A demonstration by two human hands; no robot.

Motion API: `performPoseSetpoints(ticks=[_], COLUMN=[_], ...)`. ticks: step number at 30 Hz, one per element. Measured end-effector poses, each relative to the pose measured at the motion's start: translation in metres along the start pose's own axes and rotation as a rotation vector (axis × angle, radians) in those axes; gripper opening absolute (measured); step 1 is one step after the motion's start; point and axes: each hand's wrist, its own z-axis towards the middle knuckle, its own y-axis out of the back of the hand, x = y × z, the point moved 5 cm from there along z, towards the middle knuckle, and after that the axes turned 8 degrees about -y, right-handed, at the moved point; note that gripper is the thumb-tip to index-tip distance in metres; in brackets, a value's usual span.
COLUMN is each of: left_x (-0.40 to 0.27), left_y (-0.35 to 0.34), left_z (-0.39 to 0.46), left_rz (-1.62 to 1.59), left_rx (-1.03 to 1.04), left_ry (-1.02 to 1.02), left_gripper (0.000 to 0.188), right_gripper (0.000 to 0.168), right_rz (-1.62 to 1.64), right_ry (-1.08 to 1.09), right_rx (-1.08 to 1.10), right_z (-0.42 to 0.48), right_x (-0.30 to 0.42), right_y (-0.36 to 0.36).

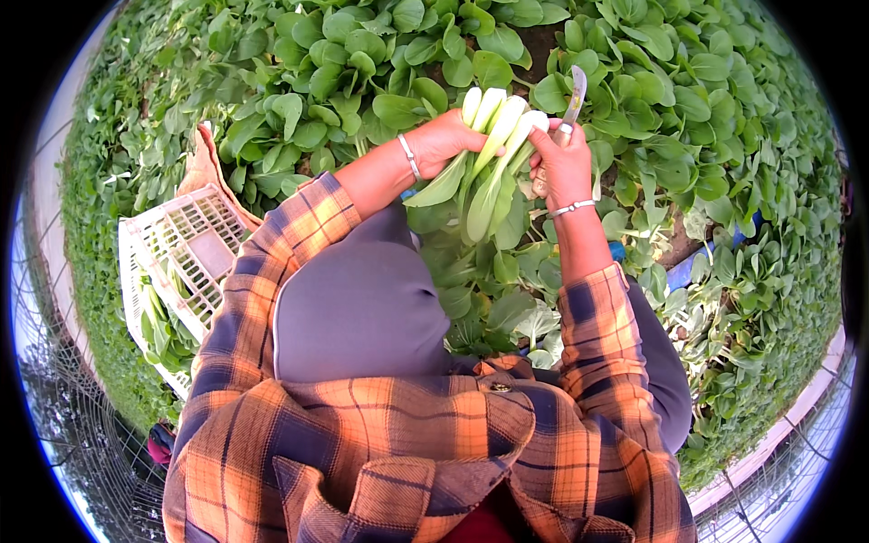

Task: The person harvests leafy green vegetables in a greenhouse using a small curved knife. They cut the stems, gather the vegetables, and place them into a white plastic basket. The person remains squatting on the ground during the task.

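Note:
My left hand (448,141) grips a bunch of leafy greens (494,156) that look like bok choy. Their pale cut stem ends point away from me and the green leaves hang down toward my knees. My right hand (565,161) is closed around the handle of a small curved-blade knife (577,95), its blade pointing up and away. The right thumb touches the rightmost stems of the bunch. Part of the knife handle is hidden by the fingers.
A white plastic crate (197,251) with cut greens (163,326) stands at my left, a brown cloth (204,166) beside it. Dense rows of growing greens (679,102) spread ahead and to both sides. A blue pipe-like strip (689,268) lies among plants at right.

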Motion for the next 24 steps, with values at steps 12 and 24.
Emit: performPoseSetpoints(ticks=[12,24], left_x=[-0.003,0.011], left_y=[0.008,0.012], left_z=[0.002,0.003], left_rz=[-0.055,-0.039], left_rx=[-0.003,0.059], left_ry=[-0.01,0.087], left_gripper=[0.045,0.052], right_gripper=[0.031,0.024], right_rz=[-0.115,-0.531], right_ry=[-0.079,0.022], right_rx=[0.133,0.287], right_z=[0.005,0.015], right_x=[-0.003,0.006], right_y=[0.004,0.022])
